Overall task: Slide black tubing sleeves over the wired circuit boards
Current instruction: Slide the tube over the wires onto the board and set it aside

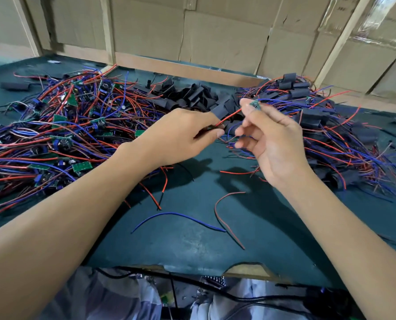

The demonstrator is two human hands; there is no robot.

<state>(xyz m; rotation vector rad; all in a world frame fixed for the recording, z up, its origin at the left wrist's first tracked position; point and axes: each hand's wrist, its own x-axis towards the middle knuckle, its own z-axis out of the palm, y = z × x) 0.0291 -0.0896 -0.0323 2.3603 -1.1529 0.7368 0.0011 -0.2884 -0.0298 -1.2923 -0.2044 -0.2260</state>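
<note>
Two heaps tell the progress. Left on the green bench (187, 236) lies a big tangle of bare circuit boards (77, 125) with red and blue leads, not yet sleeved; it looks the larger share. Behind the hands sits a stock of loose black tubing sleeves (187, 95).

Left hand (181, 137): fingers curled, pinching a black sleeve (220, 111) together with the red wire (230, 116) running into it. Right hand (271, 144): thumb and forefinger pinch a small green board (255, 104) at the wire's other end, remaining fingers loosely spread. My guess is the sleeve is threaded on the leads and has yet to reach the board.

Far right, a pile of sleeved boards (312, 116) counts as finished work. Stray wire offcuts (178, 219) lie on the worn near part of the bench. Cardboard sheets (224, 42) on timber framing wall the back.
</note>
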